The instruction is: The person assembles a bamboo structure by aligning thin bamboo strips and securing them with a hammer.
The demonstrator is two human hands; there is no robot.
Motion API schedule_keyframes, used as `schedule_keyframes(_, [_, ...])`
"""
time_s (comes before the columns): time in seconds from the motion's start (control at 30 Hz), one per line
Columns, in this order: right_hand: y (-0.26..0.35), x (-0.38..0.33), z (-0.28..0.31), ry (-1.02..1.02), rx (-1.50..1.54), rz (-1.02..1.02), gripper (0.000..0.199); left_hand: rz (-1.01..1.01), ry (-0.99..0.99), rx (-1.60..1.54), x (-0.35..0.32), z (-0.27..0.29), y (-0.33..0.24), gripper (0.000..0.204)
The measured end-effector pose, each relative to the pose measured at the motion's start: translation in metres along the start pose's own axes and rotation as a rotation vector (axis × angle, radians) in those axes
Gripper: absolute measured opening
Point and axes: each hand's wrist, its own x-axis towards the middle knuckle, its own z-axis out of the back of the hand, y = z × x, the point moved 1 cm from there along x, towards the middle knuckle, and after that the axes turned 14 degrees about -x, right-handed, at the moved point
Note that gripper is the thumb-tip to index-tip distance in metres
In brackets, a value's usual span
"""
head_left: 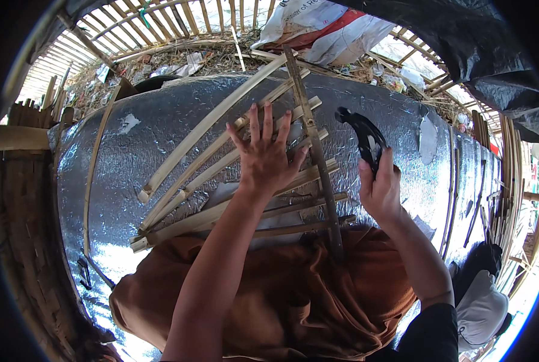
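Observation:
My left hand (268, 151) lies with its fingers spread over a fan of split bamboo strips (215, 114), gripping nothing. A darker bamboo crosspiece (319, 139) runs across the strips, close by my left thumb. To the right of it, my right hand (383, 190) is closed round the lower end of a black curved hand tool (366, 130). The tool has a small knobbed head at its upper left and a pale patch or gap near its middle; its exact kind I cannot make out. The strips' near ends rest by the brown cloth (269, 289) over my lap.
Silver foil sheeting (161, 120) covers the surface under the bamboo. A bamboo slat fence (179, 18) and a heap of litter stand beyond it. A white and red sack (317, 30) hangs at the back, black plastic (498, 54) at the upper right. A grey cap (483, 308) lies lower right.

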Motion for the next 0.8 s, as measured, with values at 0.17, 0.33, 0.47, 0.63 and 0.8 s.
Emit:
schedule_keyframes(0.17, [-0.005,0.019,0.010,0.089,-0.066,0.148,0.029,-0.007,-0.003,0.023,0.004,-0.007,0.004,0.071])
schedule_keyframes(0.33, [-0.010,0.015,-0.012,0.333,-0.261,0.125,0.031,0.004,0.062,0.054,-0.001,-0.004,-0.003,0.069])
schedule_keyframes(0.47, [-0.014,-0.001,0.002,-0.203,0.064,0.221,0.032,-0.024,0.006,0.042,-0.009,-0.011,0.005,0.064])
schedule_keyframes(0.63, [-0.018,0.014,-0.006,-0.004,-0.102,0.207,0.029,0.001,-0.006,0.079,-0.001,-0.010,0.005,0.058])
schedule_keyframes(0.8, [-0.015,0.006,-0.017,0.137,-0.208,0.140,0.030,-0.006,-0.029,0.046,0.001,-0.008,0.006,0.058])
